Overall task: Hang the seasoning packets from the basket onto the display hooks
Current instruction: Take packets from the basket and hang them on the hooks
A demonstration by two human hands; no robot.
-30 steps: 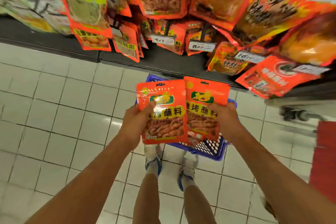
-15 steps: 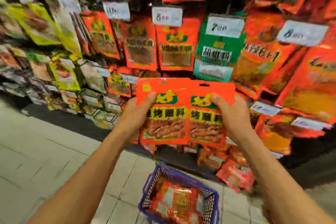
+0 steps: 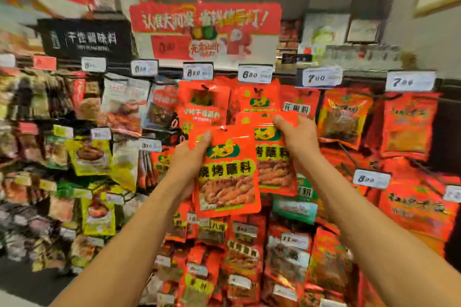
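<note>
Step in hand: two seasoning packets raised to the top row of the display; I judge the next move is threading a hang hole onto a hook at 12 o'clock. Left hand (image 3: 185, 157) pinches the front packet (image 3: 228, 177). Right hand (image 3: 298, 139) pinches the rear packet (image 3: 273, 157) at 2 o'clock beneath the 6.50 tag (image 3: 255, 74).

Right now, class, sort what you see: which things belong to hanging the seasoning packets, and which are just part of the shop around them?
Job in hand:
- left hand gripping front packet
- right hand gripping rear packet
- matching hung packets under the 6.50 tag

Just around:
- red banner
- black sign
- yellow packets
- 7.00 tag
</note>
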